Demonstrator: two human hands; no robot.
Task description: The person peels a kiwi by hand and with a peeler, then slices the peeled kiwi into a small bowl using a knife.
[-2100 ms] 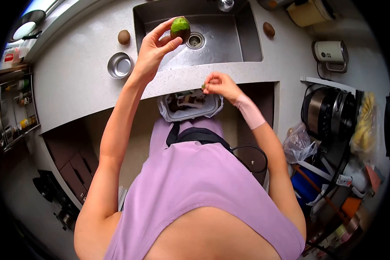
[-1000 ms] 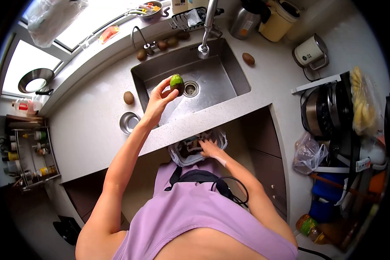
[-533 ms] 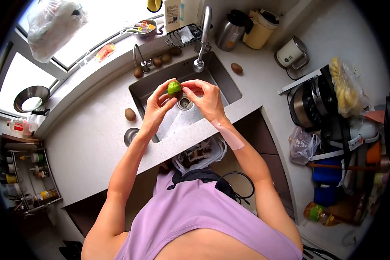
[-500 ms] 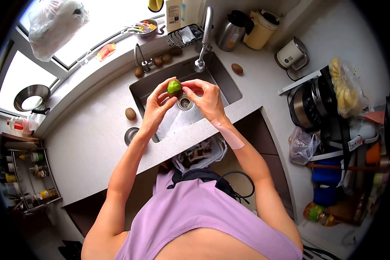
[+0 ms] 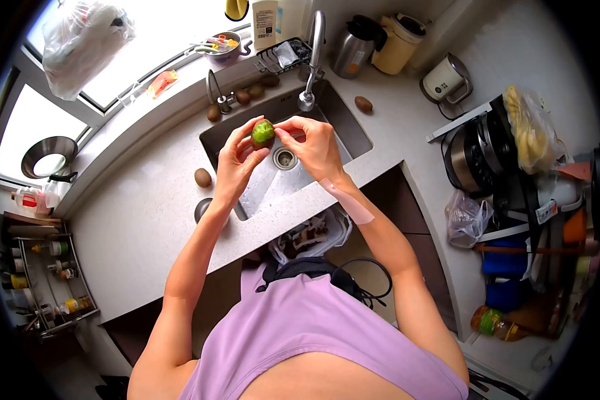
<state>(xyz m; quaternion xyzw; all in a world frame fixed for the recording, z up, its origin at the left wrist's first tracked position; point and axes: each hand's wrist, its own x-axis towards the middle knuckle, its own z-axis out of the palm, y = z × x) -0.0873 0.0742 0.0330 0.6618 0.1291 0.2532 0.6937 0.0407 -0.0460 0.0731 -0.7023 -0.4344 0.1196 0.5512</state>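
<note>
A partly peeled kiwi [image 5: 263, 131], bright green on top with brown skin lower down, is above the sink [image 5: 361, 137]. Fingers and thumb of my left hand [image 5: 237, 160] close around it from the left. My right hand [image 5: 315, 148] comes in from the other side, its thumb and forefinger pinched together at the fruit's right edge. Whatever lies in that pinch is too small to make out. A whole brown kiwi [image 5: 203, 177] rests on the counter left of the sink, and another kiwi [image 5: 363, 104] lies to its right.
A curved faucet [image 5: 307, 100] rises behind the sink, near a drain [image 5: 285, 158]. Several kiwis [image 5: 243, 97] line the back ledge. A metal bowl [image 5: 203, 210] sits by my left forearm. Below the counter edge is a lined bin [image 5: 340, 230] with scraps. Kettles [image 5: 353, 50] stand behind.
Both hands and the kiwi have shifted slightly left. The kiwi has turned a little, with more of its green side facing me.
</note>
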